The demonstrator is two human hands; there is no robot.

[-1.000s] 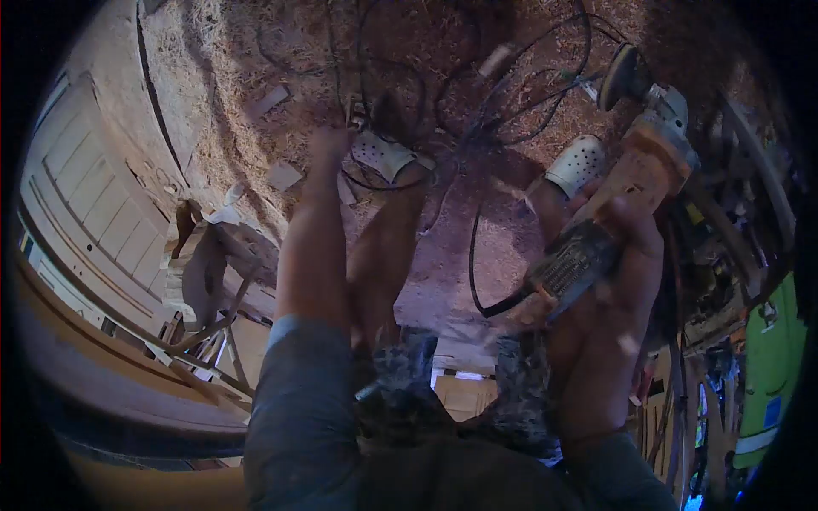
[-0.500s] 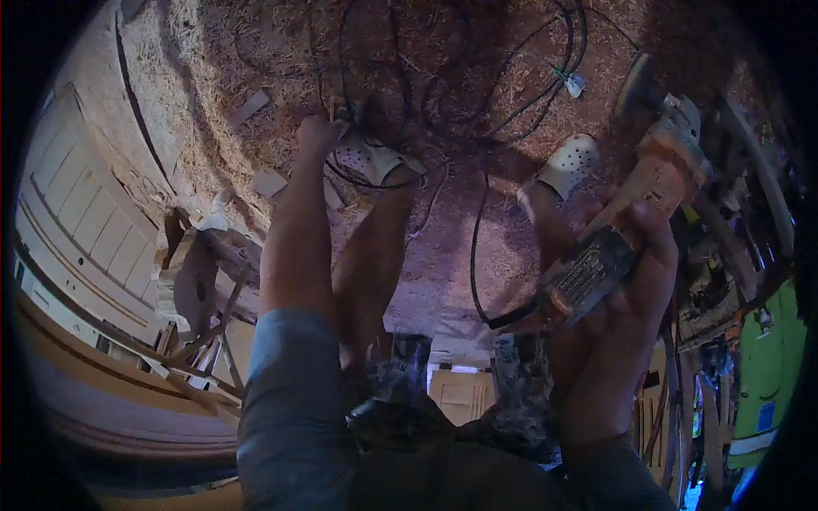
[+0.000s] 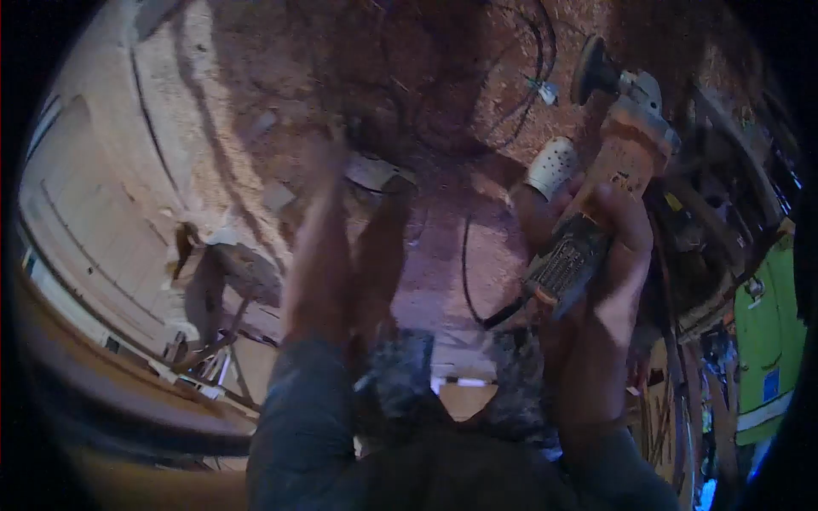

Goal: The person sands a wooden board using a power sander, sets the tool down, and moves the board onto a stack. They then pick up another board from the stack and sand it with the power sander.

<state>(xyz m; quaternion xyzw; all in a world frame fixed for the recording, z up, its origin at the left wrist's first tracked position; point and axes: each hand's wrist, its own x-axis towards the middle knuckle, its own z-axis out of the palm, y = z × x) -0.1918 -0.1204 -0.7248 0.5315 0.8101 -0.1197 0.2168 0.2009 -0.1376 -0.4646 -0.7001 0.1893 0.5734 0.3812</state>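
Observation:
An orange, dust-coated angle grinder [image 3: 622, 166] is in my right hand [image 3: 629, 226], whose fingers wrap round its body near the dark rear end. Its round disc [image 3: 590, 70] points up and away from me, and the black power cord [image 3: 503, 317] runs from its rear. Over on the left, my left hand [image 3: 326, 157] reaches forward above the floor, smeared by motion, close to a foot in a pale shoe [image 3: 375, 173]. I cannot tell whether that hand holds anything. The other pale perforated shoe [image 3: 552, 164] shows left of the grinder.
Shavings cover the floor [image 3: 443, 221], with cable loops [image 3: 537, 60] lying across it. Panelled wooden doors [image 3: 89, 221] and a rough wooden piece [image 3: 226, 277] stand on the left. Timber [image 3: 707, 213] and a green object [image 3: 767, 341] are on the right.
The grinder and my right hand have shifted left in view. My left hand has gone slightly right and down and is now blurred. The surroundings have shifted too, as the head moved.

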